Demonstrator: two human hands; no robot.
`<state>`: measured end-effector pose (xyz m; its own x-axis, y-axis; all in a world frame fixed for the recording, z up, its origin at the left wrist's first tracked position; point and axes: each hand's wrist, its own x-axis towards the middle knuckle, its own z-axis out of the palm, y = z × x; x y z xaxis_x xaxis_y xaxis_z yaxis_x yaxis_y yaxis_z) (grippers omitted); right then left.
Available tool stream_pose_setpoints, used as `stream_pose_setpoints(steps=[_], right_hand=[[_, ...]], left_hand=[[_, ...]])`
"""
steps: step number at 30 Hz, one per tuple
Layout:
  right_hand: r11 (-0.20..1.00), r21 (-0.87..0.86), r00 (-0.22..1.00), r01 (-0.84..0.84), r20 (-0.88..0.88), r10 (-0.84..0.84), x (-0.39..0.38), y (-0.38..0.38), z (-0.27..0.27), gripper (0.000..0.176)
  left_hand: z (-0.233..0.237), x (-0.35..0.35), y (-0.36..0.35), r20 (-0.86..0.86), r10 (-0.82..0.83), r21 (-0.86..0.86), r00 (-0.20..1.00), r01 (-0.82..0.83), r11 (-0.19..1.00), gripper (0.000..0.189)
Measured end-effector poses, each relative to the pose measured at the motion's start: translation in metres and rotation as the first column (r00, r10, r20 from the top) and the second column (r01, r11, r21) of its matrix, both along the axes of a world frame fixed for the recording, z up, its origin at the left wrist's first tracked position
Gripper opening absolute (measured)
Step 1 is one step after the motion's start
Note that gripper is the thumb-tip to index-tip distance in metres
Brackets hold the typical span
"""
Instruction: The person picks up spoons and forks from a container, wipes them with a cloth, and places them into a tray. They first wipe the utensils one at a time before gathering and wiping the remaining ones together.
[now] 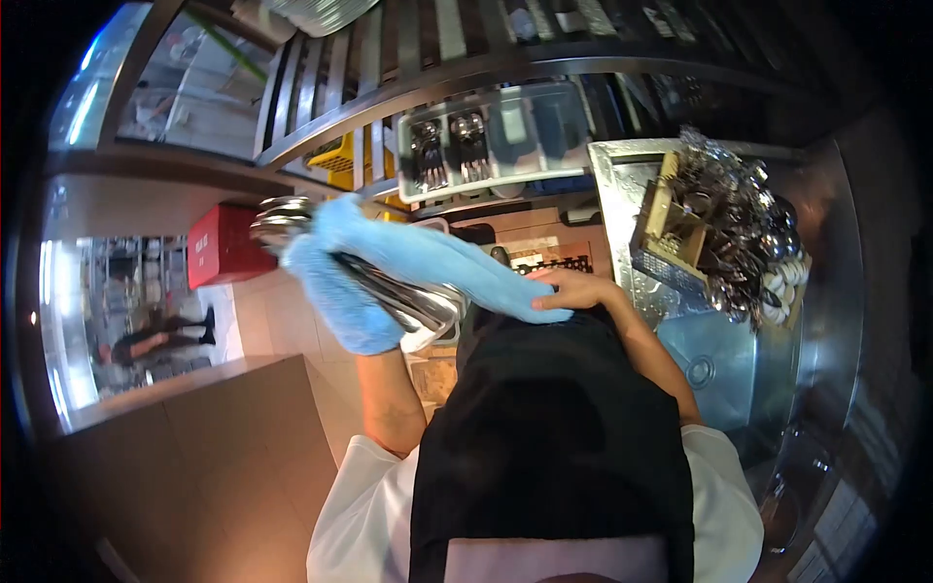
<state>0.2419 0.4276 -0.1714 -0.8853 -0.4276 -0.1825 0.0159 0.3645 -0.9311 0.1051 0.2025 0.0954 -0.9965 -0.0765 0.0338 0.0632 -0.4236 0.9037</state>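
Observation:
A light blue cloth (437, 255) covers my left hand (342, 296), which grips a bundle of metal cutlery (403, 299) through it. The fingers of that hand are hidden by the cloth. One end of the bundle sticks out at the upper left, the other lies near the apron. Toward the right, the cloth stretches to my right hand (573, 290), whose fingers are closed on its far end in front of the black apron.
Beyond my hands, a grey divided bin (501, 188) holds cutlery below a slatted metal rack (418, 78). To the right, heaped cutlery (743, 228) and a wooden caddy (671, 219) stand by a metal sink (714, 364). A red box (228, 245) is at left; a person (160, 337) is farther off.

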Motion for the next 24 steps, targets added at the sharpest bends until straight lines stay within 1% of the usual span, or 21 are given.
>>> stream_pose_setpoints(steps=[1,2,3,4,5,6,7,8,9,10,11,13,14,15,16,17,19,20,21,22,24], right_hand=[[0.993,-0.111,0.99,0.033,0.143,-0.017,-0.011,0.003,0.005,0.05],[0.975,-0.208,0.958,0.082,0.285,-0.02,-0.021,0.006,0.014,0.047],[0.882,-0.4,0.955,0.249,0.252,-0.155,-0.023,0.005,0.026,0.046],[0.842,-0.436,0.932,0.316,0.309,-0.19,-0.03,0.017,0.056,0.042],[0.715,-0.591,0.924,0.374,0.303,-0.232,-0.034,0.034,0.056,0.041],[0.258,-0.835,0.872,0.486,0.481,-0.086,-0.033,0.044,0.068,0.047],[-0.129,-0.968,0.976,0.216,0.211,0.05,-0.052,0.045,0.074,0.052],[-0.266,-0.93,0.967,0.252,0.255,0.024,-0.067,0.038,0.078,0.055],[-0.398,-0.877,0.957,0.267,0.292,-0.001,-0.083,0.031,0.081,0.058],[-0.29,-0.769,0.779,0.569,0.617,-0.108,-0.096,0.022,0.069,0.059],[-0.267,-0.785,0.813,0.559,0.582,-0.011,-0.1,0.008,0.056,0.058],[-0.332,-0.77,0.834,0.545,0.539,0.118,-0.104,-0.023,0.031,0.056],[-0.38,-0.747,0.836,0.546,0.52,0.178,-0.101,-0.033,0.025,0.056],[-0.364,-0.743,0.826,0.562,0.525,0.204,-0.102,-0.034,0.039,0.056],[-0.288,-0.761,0.813,0.581,0.559,0.164,-0.105,-0.03,0.054,0.054],[-0.215,-0.771,0.8,0.599,0.589,0.115,-0.109,-0.027,0.064,0.053],[-0.265,-0.806,0.849,0.529,0.501,0.171,-0.124,-0.009,0.047,0.045],[-0.265,-0.841,0.881,0.471,0.437,0.179,-0.129,0.0,0.046,0.043],[-0.273,-0.865,0.907,0.421,0.39,0.16,-0.131,0.011,0.056,0.041],[-0.293,-0.883,0.931,0.366,0.348,0.111,-0.128,0.018,0.072,0.04],[-0.297,-0.916,0.954,0.271,0.296,-0.041,-0.114,0.027,0.109,0.038]], left_hand=[[-0.001,-0.013,-0.015,-0.18,0.092,-0.115,0.979,-0.114,0.987,0.047],[0.013,-0.012,-0.021,-0.186,0.076,-0.054,0.98,-0.087,0.995,0.051],[0.016,-0.012,-0.033,-0.192,0.099,-0.056,0.976,-0.111,0.992,0.051],[0.016,-0.011,-0.047,-0.146,0.087,0.056,0.985,-0.08,0.995,0.053],[0.015,-0.012,-0.058,-0.103,0.068,0.17,0.992,-0.05,0.984,0.055],[0.012,-0.018,-0.064,-0.025,0.313,0.11,0.949,-0.309,0.945,0.056],[0.006,-0.011,-0.077,0.01,0.329,0.028,0.944,-0.329,0.944,0.054],[-0.006,-0.004,-0.089,0.05,0.339,-0.056,0.94,-0.336,0.94,0.053],[-0.032,-0.002,-0.089,-0.119,0.507,-0.147,0.854,-0.52,0.841,0.051],[-0.058,-0.001,-0.088,-0.279,0.643,-0.224,0.713,-0.7,0.679,0.049],[-0.066,0.014,-0.097,-0.006,0.593,-0.166,0.805,-0.586,0.793,0.047],[-0.071,0.03,-0.1,0.262,0.503,-0.057,0.824,-0.507,0.86,0.045],[-0.071,0.041,-0.098,0.31,0.394,-0.127,0.865,-0.373,0.919,0.033],[-0.062,0.05,-0.088,0.365,0.28,-0.187,0.888,-0.225,0.956,0.024],[-0.053,0.061,-0.069,0.385,0.329,-0.06,0.862,-0.332,0.941,0.018],[-0.046,0.065,-0.058,0.407,0.343,-0.066,0.847,-0.347,0.935,0.016],[-0.064,0.066,-0.07,0.428,0.362,-0.068,0.828,-0.369,0.927,0.015],[-0.099,0.065,-0.1,0.184,0.33,-0.592,0.926,-0.164,0.789,0.016],[-0.102,0.063,-0.108,0.085,0.273,-0.802,0.958,-0.096,0.589,0.016],[-0.104,0.061,-0.116,-0.02,0.213,-0.941,0.977,-0.09,0.325,0.017],[-0.078,0.056,-0.091,-0.087,0.143,-0.924,0.986,-0.134,0.359,0.024]])
